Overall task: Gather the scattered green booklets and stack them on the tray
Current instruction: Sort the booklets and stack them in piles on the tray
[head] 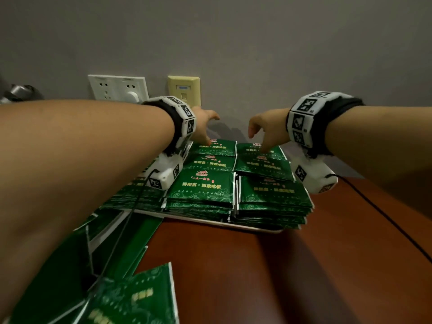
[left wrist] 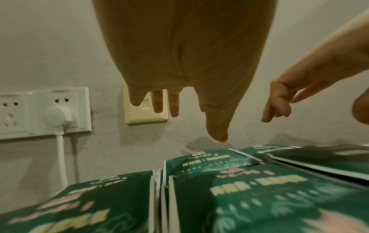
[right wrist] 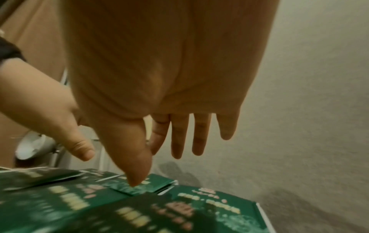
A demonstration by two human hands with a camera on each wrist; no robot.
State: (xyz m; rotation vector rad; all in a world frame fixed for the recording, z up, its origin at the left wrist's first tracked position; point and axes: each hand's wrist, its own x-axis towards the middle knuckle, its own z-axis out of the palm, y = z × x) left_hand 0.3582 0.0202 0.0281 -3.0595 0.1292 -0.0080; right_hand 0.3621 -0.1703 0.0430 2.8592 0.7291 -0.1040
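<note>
Several stacks of green booklets [head: 203, 185] stand side by side on a white tray [head: 210, 222] at the back of the table, against the wall. More green booklets [head: 131, 298] lie scattered near me at the lower left. My left hand [head: 211, 129] hovers over the far left stack, fingers spread and holding nothing; the left wrist view shows its thumb just above the booklets [left wrist: 239, 189]. My right hand [head: 257, 141] reaches over the far right stack, also spread. Its thumb tip is at, or barely above, the top booklet [right wrist: 159, 184]; I cannot tell if it touches.
The tray stands on a brown wooden table [head: 304, 277] against a grey wall. White power sockets [head: 119, 87] with a plug in one and a beige data port [head: 184, 90] are on the wall behind. A black cable [head: 385, 218] trails across the table's right side.
</note>
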